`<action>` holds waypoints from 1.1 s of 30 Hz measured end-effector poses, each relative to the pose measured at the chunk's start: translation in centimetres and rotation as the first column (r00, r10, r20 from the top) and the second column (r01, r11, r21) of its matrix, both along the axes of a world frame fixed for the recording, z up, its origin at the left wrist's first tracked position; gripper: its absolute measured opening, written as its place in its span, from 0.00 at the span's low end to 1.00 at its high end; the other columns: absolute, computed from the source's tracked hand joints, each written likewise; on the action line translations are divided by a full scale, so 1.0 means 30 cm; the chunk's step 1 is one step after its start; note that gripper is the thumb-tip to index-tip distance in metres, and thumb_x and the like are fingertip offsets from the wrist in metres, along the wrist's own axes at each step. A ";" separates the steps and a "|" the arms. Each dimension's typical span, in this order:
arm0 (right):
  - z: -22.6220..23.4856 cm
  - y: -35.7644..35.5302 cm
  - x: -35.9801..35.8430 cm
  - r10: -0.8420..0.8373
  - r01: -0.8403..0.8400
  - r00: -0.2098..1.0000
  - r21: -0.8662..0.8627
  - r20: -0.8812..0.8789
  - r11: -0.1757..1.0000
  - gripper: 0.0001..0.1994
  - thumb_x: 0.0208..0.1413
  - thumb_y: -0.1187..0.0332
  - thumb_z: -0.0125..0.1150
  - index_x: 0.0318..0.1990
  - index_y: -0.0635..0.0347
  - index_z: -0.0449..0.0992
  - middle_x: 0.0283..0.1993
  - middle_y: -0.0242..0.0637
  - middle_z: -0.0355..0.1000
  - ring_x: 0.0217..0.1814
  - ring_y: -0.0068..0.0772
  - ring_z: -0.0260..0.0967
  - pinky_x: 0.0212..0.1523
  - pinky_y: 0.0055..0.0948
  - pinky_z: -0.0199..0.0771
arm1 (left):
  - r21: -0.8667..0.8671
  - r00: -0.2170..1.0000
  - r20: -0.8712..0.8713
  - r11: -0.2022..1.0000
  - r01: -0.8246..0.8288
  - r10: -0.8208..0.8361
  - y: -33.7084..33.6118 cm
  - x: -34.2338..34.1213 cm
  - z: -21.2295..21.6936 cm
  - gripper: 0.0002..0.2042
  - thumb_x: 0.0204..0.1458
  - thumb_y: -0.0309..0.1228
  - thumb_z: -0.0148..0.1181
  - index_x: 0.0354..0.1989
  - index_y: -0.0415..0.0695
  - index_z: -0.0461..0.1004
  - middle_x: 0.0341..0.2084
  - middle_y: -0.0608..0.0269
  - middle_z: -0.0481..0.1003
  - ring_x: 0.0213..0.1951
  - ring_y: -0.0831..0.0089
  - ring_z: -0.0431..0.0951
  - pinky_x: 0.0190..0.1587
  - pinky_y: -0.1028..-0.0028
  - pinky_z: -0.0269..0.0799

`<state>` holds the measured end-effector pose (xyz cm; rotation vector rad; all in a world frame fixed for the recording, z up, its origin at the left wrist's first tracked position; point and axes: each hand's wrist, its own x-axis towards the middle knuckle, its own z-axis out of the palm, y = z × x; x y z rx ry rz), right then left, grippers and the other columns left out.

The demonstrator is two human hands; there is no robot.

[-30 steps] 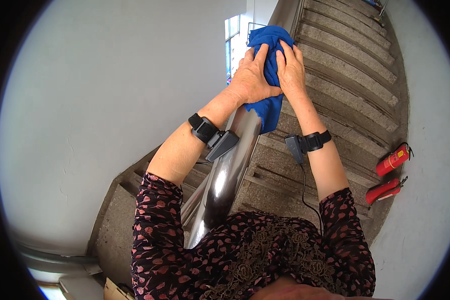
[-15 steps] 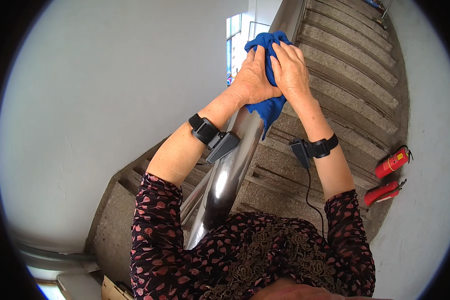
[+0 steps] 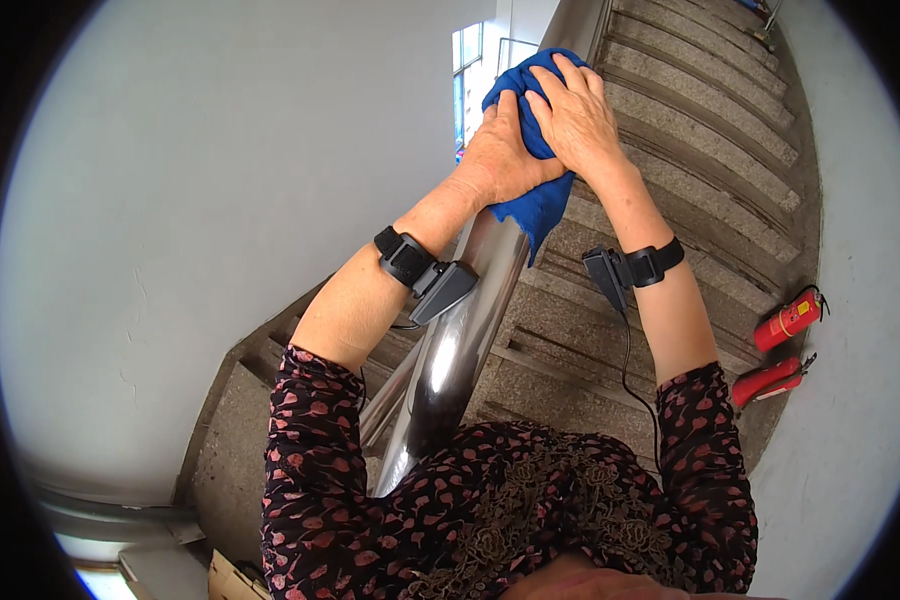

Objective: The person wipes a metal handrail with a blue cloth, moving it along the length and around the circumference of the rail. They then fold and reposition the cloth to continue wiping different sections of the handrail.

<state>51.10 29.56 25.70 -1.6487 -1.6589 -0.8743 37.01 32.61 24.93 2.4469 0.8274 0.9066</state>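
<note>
A blue cloth [image 3: 532, 205] is draped over a shiny metal handrail [image 3: 475, 290], its loose lower corner hanging down on the right side. My left hand [image 3: 505, 160] curves round the cloth from the left and presses it to the rail; part of its fingers is hidden by the folds. On the right and a little farther up, my right hand [image 3: 578, 115] lies over the cloth with its fingers bent along the rail's curve, holding it there. The heel of the right hand touches the left thumb.
Stone steps [image 3: 700, 120] curve upward right of the rail. Two red fire extinguishers, an upper one [image 3: 788, 320] and a lower one [image 3: 770, 381], stand by the right wall [image 3: 855, 400]. A pale wall [image 3: 220, 170] fills the left. Cardboard [image 3: 232, 578] shows at lower left.
My right hand has slid slightly up the rail, its fingers stretching farther over the cloth. The cloth's upper edge and hanging corner have shifted a little upward. My left hand has barely moved.
</note>
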 end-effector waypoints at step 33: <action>0.005 0.057 0.016 -0.009 0.008 0.981 -0.005 -0.191 1.000 0.22 0.60 0.50 0.54 0.58 0.47 0.73 0.71 0.41 0.56 0.71 0.54 0.48 0.64 0.52 0.62 | -0.180 0.998 0.017 0.982 -0.049 0.052 -0.032 -0.020 0.027 0.56 0.39 0.52 0.69 0.63 0.24 0.40 0.49 0.34 0.70 0.51 0.50 0.75 0.54 0.64 0.74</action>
